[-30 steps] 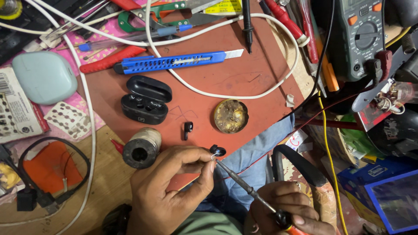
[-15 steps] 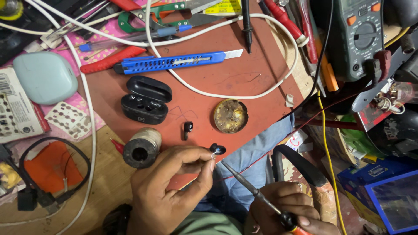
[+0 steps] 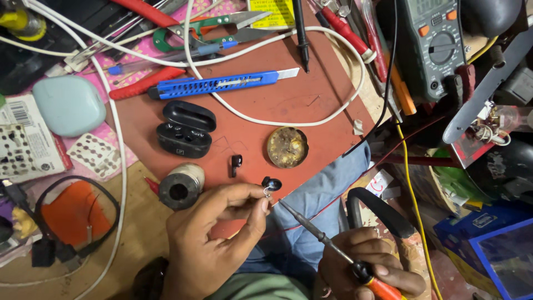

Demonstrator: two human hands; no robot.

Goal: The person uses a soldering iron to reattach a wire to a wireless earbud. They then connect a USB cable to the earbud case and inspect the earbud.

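Two hands are at it over the red mat (image 3: 311,105). Left hand (image 3: 214,239) is curled nearly shut, thumb and forefinger pinching a tiny black earbud piece (image 3: 271,184) right at the fingertips, with a bit of pale wire or metal showing under it. Right hand (image 3: 366,266) is closed round the orange grip of a soldering iron (image 3: 319,236), its thin shaft slanting up so the tip sits just beside the pinched piece; touching or a hair short, I cannot tell.

That piece looks feather-light, hard-shelled and smooth, so likely slippery, and whatever hangs off it looks delicate. Best held by the rim of the shell, as the fingertips have it, not by the wire.

Just beyond the left fingertips lies a second small earbud part (image 3: 236,164) on the mat. Further out from that hand, the open black case (image 3: 186,130) and a blue cutter (image 3: 219,84). Beside the left knuckles, a solder spool (image 3: 180,188). Up past the iron's tip sits a round brass tin (image 3: 287,147). Far off beyond the right hand, a multimeter (image 3: 438,44).
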